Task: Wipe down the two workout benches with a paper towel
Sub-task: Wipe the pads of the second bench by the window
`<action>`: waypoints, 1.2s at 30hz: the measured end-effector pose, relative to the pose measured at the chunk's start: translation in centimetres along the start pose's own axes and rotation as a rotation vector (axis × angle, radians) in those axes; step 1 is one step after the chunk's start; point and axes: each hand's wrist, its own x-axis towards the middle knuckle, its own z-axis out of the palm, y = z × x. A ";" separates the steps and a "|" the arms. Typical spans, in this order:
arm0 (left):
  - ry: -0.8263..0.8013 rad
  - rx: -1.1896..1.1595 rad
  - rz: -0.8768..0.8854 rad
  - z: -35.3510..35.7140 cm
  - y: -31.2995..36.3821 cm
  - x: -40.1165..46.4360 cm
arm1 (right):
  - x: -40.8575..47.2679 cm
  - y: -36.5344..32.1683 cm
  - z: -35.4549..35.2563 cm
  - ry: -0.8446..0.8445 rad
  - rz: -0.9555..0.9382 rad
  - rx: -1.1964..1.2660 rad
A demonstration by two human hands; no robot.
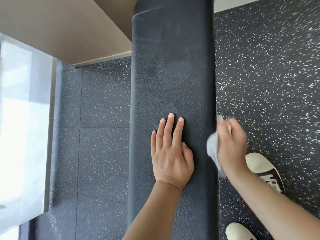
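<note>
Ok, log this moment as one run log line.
left hand flat on bench top | right hand presses paper towel against bench's right edge

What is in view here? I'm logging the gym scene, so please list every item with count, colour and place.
bench pad: one, black textured, runs up the middle.
paper towel: one, white, at the pad's right edge, under the right hand.
floor: black rubber with white specks, both sides of the pad.
wall: beige, upper left.
curtain: white, far left.
shoes: two, cream, lower right.
left hand: flat on the pad, fingers straight.
right hand: holds the towel; blurred.
</note>
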 end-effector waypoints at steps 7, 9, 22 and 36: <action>0.035 -0.062 -0.011 -0.9 0.6 -0.2 | 2.1 -1.6 0.9 0.071 -0.088 -0.028; 0.075 -0.086 -0.080 -1.1 0.7 -0.5 | -1.3 0.1 -0.2 0.055 -0.114 -0.055; 0.051 0.015 -0.213 -1.0 -1.2 -26.5 | -17.3 8.3 -6.1 -0.120 -0.005 -0.049; 0.029 -0.027 -0.209 -0.4 -1.5 -27.2 | -17.7 9.2 -5.4 -0.016 -0.027 -0.165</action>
